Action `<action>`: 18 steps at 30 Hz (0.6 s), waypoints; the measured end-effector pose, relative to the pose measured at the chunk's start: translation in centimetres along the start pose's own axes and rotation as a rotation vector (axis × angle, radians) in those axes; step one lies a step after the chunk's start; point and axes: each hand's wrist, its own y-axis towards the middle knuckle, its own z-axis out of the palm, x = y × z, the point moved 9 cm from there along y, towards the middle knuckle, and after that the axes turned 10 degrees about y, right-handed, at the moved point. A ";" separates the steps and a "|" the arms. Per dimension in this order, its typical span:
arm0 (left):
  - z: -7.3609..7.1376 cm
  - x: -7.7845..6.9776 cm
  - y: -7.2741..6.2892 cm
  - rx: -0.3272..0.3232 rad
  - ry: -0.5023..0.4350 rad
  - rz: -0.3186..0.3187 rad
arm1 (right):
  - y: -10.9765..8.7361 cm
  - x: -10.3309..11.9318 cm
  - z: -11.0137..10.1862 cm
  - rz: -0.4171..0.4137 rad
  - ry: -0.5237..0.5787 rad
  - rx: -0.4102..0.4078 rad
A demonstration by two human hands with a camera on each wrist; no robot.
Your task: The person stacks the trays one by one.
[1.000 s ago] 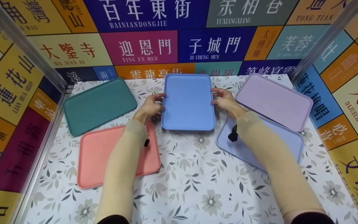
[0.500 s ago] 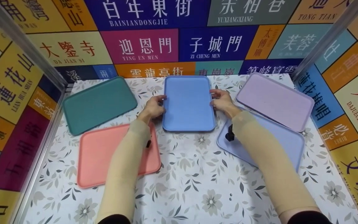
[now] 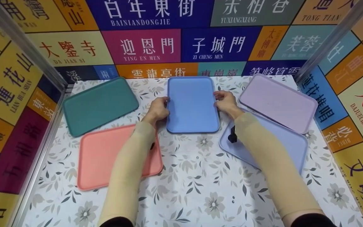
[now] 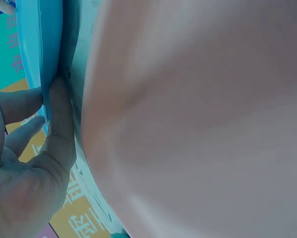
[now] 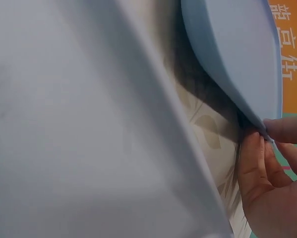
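- Beige sleeves (image 3: 126,176) are fitting smoothly.
- Paler bands (image 3: 244,121) are ringing the sleeves' wrist ends.
- Dark cuffs (image 3: 314,220) are showing at the sleeves' upper ends.
- Black blocks (image 3: 232,137) are jutting beside the sleeves.

A white table (image 3: 197,179) printed with grey flowers and leaves carries a green tray (image 3: 101,105) at back left, a coral tray (image 3: 104,157) just in front, and, on the right, a lilac tray (image 3: 279,102) behind a periwinkle tray (image 3: 287,142). Whether the middle blue tray (image 3: 193,104) fully touches the surface is unclear.
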 end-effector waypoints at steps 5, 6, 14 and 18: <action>-0.2 -0.9 -0.7 -0.007 0.029 -0.013 | -0.3 0.1 -0.2 -0.012 -0.038 -0.026; -0.3 -1.1 -0.9 -0.006 0.027 -0.020 | -0.3 0.1 -0.2 -0.014 -0.043 -0.028; -2.2 -3.0 -3.4 0.015 -0.013 -0.059 | -0.6 0.6 -0.2 -0.024 -0.066 -0.026; -2.8 -2.5 -3.5 -0.019 -0.050 -0.061 | -1.1 1.0 -0.4 -0.035 -0.086 -0.020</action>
